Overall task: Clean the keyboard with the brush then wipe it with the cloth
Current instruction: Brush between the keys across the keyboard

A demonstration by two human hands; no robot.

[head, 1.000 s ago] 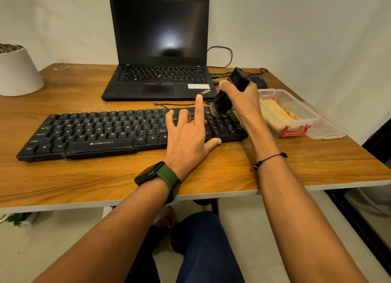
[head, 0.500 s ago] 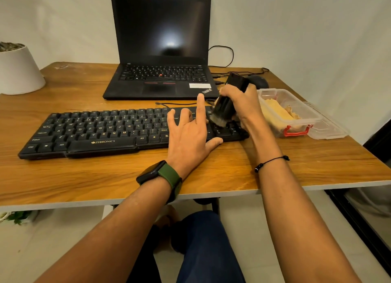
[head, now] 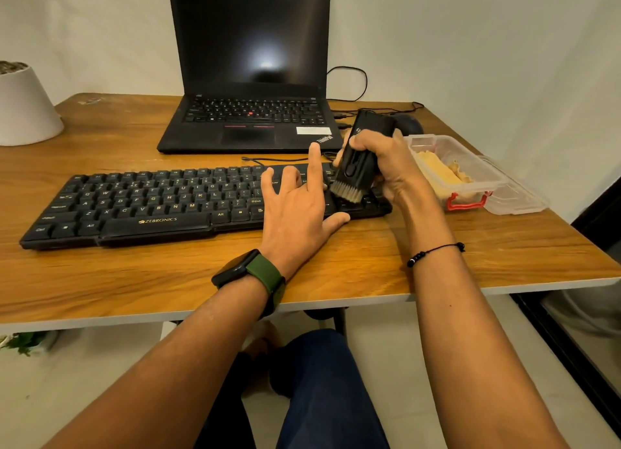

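A black keyboard (head: 151,203) lies across the wooden desk (head: 336,267). My left hand (head: 297,210) rests flat on its right part, fingers spread, index finger raised. My right hand (head: 391,168) grips a black brush (head: 361,156) with pale bristles pointing down, the bristles touching the keys at the keyboard's right end. A yellow cloth (head: 440,173) lies inside a clear plastic box (head: 470,193) to the right of the keyboard.
An open black laptop (head: 250,79) stands behind the keyboard with cables running right. A dark mouse (head: 408,124) sits behind my right hand. The box's clear lid (head: 517,196) lies at the desk's right edge. A white pot (head: 23,109) stands far left.
My right hand has drawn the brush towards me across the keyboard's right end, from its back rows to the front ones. My left hand has stayed in place on the keyboard.
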